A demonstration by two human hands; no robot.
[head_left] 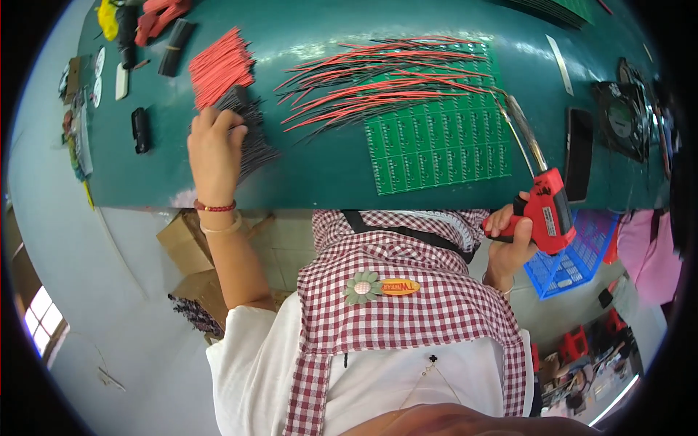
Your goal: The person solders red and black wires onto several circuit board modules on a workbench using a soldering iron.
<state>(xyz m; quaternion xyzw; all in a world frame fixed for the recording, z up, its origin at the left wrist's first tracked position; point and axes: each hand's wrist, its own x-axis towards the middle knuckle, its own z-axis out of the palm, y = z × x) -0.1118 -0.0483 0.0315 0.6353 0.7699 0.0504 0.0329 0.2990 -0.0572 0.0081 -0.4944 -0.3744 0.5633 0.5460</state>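
Observation:
My right hand (510,240) grips the red and black handle of a trigger-style soldering gun (547,211). The gun's metal tip and thin feed tube point up and left, to the top right part of a green circuit board panel (436,149). Rows of red and black wires (378,91) lie across the panel's upper part and stick out to its left. At the left, my left hand (216,145) has its fingers curled down onto a pile of short black wires (251,134); the fingertips are partly hidden. Just beyond lies a bundle of red wires (222,67).
A black phone (579,154) and a coiled black spool (622,120) sit at the right, below a white strip (560,65). A black marker-like object (140,131) lies left of my left hand. Below the table's right edge is a blue plastic basket (563,272).

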